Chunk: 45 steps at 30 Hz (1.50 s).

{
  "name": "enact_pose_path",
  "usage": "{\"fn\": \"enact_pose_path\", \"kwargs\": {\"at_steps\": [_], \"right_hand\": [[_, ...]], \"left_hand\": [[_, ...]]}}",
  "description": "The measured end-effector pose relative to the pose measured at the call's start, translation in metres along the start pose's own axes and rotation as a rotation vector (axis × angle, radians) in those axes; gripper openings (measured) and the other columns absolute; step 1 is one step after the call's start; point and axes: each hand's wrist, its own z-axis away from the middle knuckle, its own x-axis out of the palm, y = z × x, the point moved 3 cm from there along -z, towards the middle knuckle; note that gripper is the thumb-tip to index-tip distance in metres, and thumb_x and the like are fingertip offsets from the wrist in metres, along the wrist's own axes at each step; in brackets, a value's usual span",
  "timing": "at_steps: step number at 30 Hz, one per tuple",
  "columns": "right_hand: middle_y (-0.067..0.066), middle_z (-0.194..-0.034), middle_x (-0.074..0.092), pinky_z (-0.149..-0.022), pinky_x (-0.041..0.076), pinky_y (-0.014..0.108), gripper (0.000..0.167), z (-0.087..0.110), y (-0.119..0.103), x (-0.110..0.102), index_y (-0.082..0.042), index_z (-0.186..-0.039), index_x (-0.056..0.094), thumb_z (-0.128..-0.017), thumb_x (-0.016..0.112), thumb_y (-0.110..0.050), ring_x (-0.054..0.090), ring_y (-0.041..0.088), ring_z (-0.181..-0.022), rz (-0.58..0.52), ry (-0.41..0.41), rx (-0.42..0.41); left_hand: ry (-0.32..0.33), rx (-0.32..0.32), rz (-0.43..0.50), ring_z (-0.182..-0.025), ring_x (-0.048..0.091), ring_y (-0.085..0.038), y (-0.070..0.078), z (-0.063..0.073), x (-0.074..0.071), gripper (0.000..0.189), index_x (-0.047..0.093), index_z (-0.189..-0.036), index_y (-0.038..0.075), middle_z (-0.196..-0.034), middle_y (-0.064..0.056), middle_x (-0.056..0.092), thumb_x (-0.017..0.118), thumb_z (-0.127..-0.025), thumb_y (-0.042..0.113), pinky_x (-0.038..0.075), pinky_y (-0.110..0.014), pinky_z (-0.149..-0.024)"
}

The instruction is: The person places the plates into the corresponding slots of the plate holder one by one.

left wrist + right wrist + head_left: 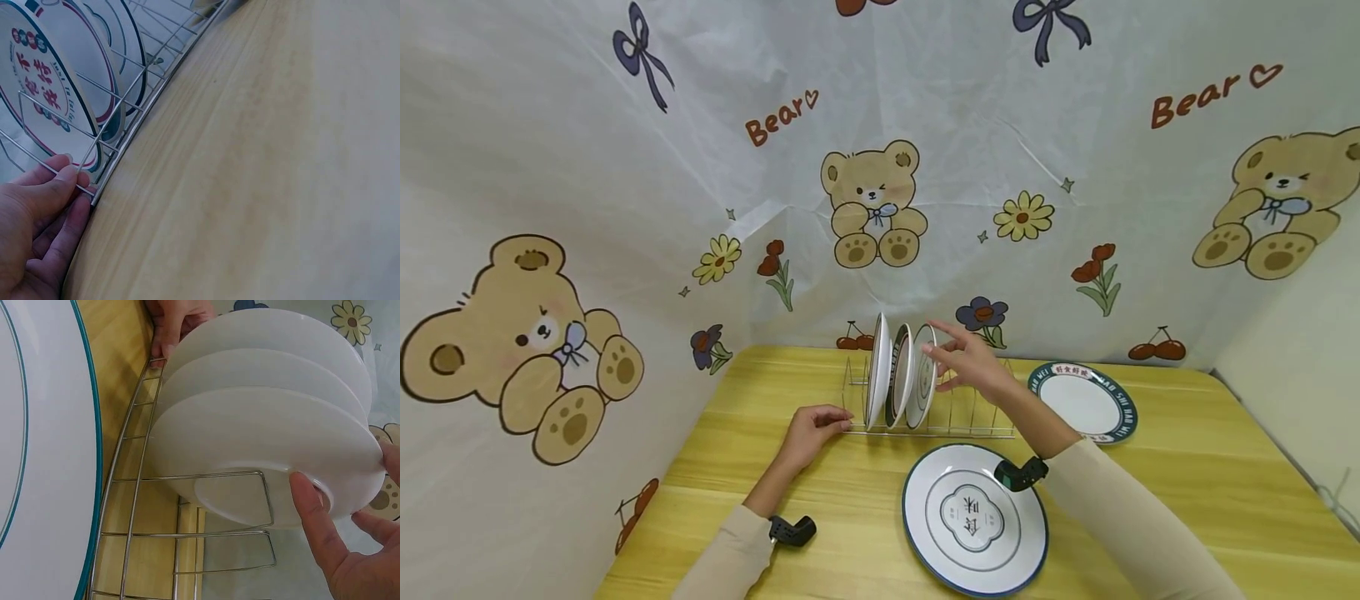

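Three round white plates stand on edge in a wire dish rack [970,432]: a left plate [877,375], a middle plate [901,379] and a right plate [921,390]. My right hand [976,363] holds the right plate near its upper rim. In the right wrist view one finger [315,519] presses its plain white back [262,437], while others reach its edge. My left hand [811,432] pinches the rack's front left corner. From the left wrist, the nearest plate [44,81] shows red and teal lettering, with the wire [115,150] of the rack between thumb and fingers.
In front of the rack a large blue-rimmed plate [951,560] lies flat on the wooden table [842,517]. Another plate with a wide green lettered rim [1123,408] lies right of the rack. A bear-printed cloth [955,275] hangs behind, close to the table's back edge.
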Motion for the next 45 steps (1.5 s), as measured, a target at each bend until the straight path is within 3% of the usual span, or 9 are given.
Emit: {"fn": "enact_pose_path", "kwargs": {"at_steps": [7, 14, 20, 24, 30, 36, 41, 45], "right_hand": [[0.028, -0.130, 0.056, -0.078, 0.061, 0.049, 0.072, 0.019, -0.008, -0.005, -0.013, -0.159, 0.033, -0.100, 0.067, -0.035, 0.064, 0.040, -0.100, 0.119, 0.032, 0.009], [0.027, -0.138, 0.053, -0.084, 0.059, 0.050, 0.068, 0.054, -0.013, -0.025, -0.014, -0.160, 0.032, -0.102, 0.064, -0.029, 0.061, 0.049, -0.112, 0.117, 0.062, -0.066], [0.027, -0.140, 0.053, -0.083, 0.060, 0.049, 0.063, 0.082, -0.013, -0.045, -0.015, -0.157, 0.037, -0.103, 0.062, -0.034, 0.060, 0.045, -0.113, 0.106, 0.098, -0.074], [0.022, -0.139, 0.056, -0.083, 0.061, 0.044, 0.059, 0.099, -0.013, -0.060, -0.014, -0.155, 0.043, -0.103, 0.061, -0.037, 0.062, 0.033, -0.110, 0.134, 0.144, -0.061], [0.008, -0.134, 0.061, -0.081, 0.061, 0.037, 0.055, 0.108, -0.004, -0.087, -0.008, -0.150, 0.048, -0.105, 0.058, -0.038, 0.065, 0.019, -0.104, 0.108, 0.172, -0.095], [-0.009, -0.120, 0.066, -0.080, 0.061, 0.032, 0.053, 0.111, 0.010, -0.110, -0.007, -0.150, 0.048, -0.105, 0.057, -0.035, 0.068, 0.012, -0.099, 0.078, 0.204, -0.112], [-0.011, -0.117, 0.067, -0.078, 0.061, 0.029, 0.049, 0.113, 0.022, -0.133, -0.011, -0.150, 0.049, -0.106, 0.057, -0.031, 0.068, 0.011, -0.099, 0.041, 0.245, -0.117], [-0.009, -0.118, 0.068, -0.078, 0.060, 0.027, 0.045, 0.121, 0.030, -0.152, -0.014, -0.148, 0.052, -0.105, 0.058, -0.027, 0.068, 0.009, -0.100, -0.063, 0.264, -0.110]], "left_hand": [[-0.024, 0.012, 0.010, -0.091, 0.072, -0.025, 0.002, 0.000, -0.001, 0.011, 0.080, -0.099, 0.007, -0.099, -0.010, 0.077, 0.078, -0.089, 0.008, 0.057, -0.023, -0.077], [-0.028, 0.015, 0.011, -0.092, 0.072, -0.021, 0.002, 0.000, -0.003, 0.011, 0.081, -0.100, 0.008, -0.100, -0.009, 0.077, 0.078, -0.089, 0.008, 0.058, -0.024, -0.079], [-0.029, 0.008, 0.017, -0.094, 0.072, -0.027, 0.000, 0.001, -0.004, 0.013, 0.080, -0.102, 0.004, -0.102, -0.013, 0.077, 0.077, -0.090, 0.008, 0.058, -0.024, -0.079], [-0.036, -0.001, -0.010, -0.097, 0.071, -0.035, 0.003, 0.003, -0.003, 0.015, 0.077, -0.105, -0.002, -0.105, -0.018, 0.075, 0.074, -0.091, 0.003, 0.058, -0.026, -0.080], [-0.033, -0.004, -0.028, -0.099, 0.070, -0.039, 0.029, 0.008, -0.002, 0.014, 0.076, -0.105, -0.006, -0.105, -0.022, 0.074, 0.071, -0.092, -0.004, 0.058, -0.028, -0.082], [0.003, -0.006, -0.039, -0.095, 0.071, -0.035, 0.028, 0.006, 0.000, 0.013, 0.077, -0.103, -0.003, -0.102, -0.019, 0.075, 0.072, -0.091, -0.004, 0.057, -0.023, -0.079], [-0.012, 0.006, -0.023, -0.093, 0.072, -0.032, 0.028, 0.007, 0.002, 0.013, 0.076, -0.103, -0.005, -0.102, -0.019, 0.075, 0.072, -0.091, -0.003, 0.058, -0.024, -0.079], [-0.027, 0.000, -0.003, -0.093, 0.072, -0.031, 0.028, 0.007, 0.002, 0.013, 0.076, -0.103, -0.006, -0.102, -0.020, 0.075, 0.072, -0.091, -0.003, 0.058, -0.024, -0.079]]}}
